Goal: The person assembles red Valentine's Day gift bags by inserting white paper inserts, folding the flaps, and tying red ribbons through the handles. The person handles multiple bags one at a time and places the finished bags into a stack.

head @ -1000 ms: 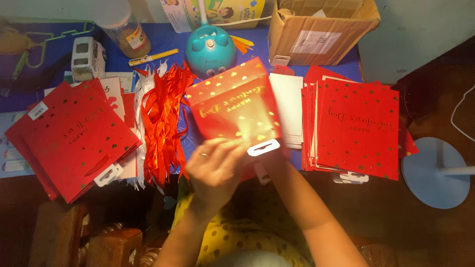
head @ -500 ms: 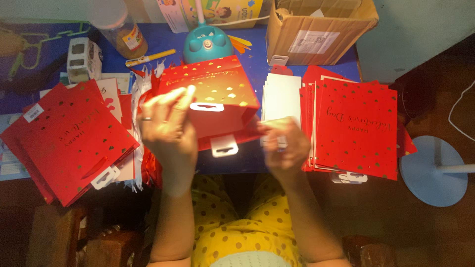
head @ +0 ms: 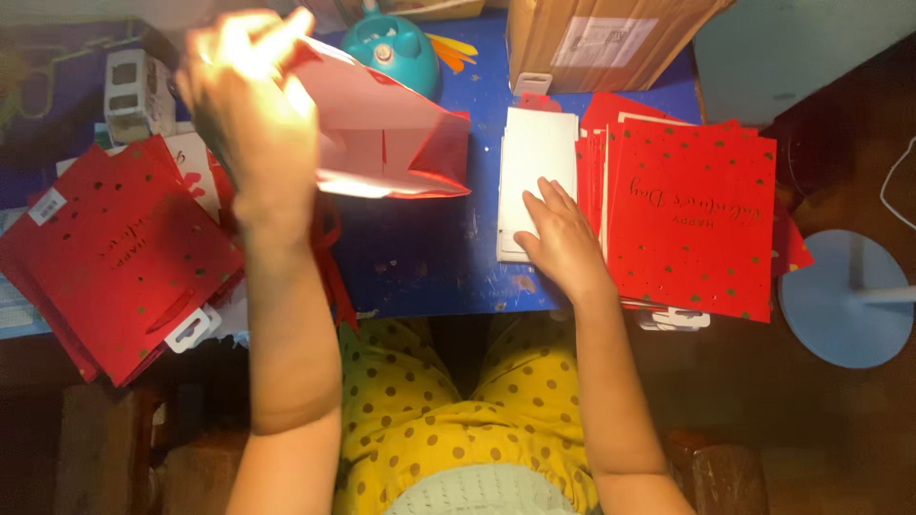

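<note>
Creasing risk we noted: left hand (head: 250,105) gripped opened red bag (head: 391,133) aloft, right hand (head: 563,238) flat on white inserts (head: 534,157).

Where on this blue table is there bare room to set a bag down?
One bare patch of blue table lies along the near edge, between the left forearm and the white card stack under the right hand, below the opened red bag held up by the left hand. Crowded: red bag piles left and right, cardboard box at the back.
</note>
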A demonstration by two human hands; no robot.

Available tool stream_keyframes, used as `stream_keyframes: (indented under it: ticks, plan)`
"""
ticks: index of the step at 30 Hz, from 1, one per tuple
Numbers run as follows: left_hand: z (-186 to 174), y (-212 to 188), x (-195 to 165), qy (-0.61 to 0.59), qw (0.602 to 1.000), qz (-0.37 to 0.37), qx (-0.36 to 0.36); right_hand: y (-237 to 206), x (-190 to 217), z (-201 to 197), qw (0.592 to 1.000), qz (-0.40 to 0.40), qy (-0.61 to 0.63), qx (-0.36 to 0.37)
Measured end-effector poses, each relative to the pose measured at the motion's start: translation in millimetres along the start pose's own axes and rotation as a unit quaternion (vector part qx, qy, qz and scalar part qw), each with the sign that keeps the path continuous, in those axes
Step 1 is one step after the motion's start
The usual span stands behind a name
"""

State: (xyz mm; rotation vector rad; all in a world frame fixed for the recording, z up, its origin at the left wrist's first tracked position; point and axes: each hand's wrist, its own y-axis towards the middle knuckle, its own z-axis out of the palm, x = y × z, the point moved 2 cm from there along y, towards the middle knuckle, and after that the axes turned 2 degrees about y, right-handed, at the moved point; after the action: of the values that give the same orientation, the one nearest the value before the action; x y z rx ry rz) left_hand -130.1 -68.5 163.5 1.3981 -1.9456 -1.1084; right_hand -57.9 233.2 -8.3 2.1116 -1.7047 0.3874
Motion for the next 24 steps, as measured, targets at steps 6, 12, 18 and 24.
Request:
stream_keyframes:
  ticks: [6, 12, 18, 24]
  plan:
    - [-29.2, -56.1, -63.8, -0.218, 0.962, 0.036, -0.160, 6.7, 3.4, -8.7, 1.000, -0.003, -0.006, -0.019]
    - [31.3, -176.3, -169.4, -0.371, 0.886, 0.129, 0.247, 2.4, 5.4, -3.8, 0.997, -0.034, -0.020, -0.059]
    - [124.3, -224.1, -129.5, -0.494, 0.771, -0.270, 0.296, -9.1, 14.1, -1.7, 0.997, -0.022, -0.025, -0.068]
    - [136.5, -235.6, -141.0, -0.630, 0.696, -0.251, 0.236, -13.5, 12.9, 0.6, 0.996, -0.035, -0.015, -0.077]
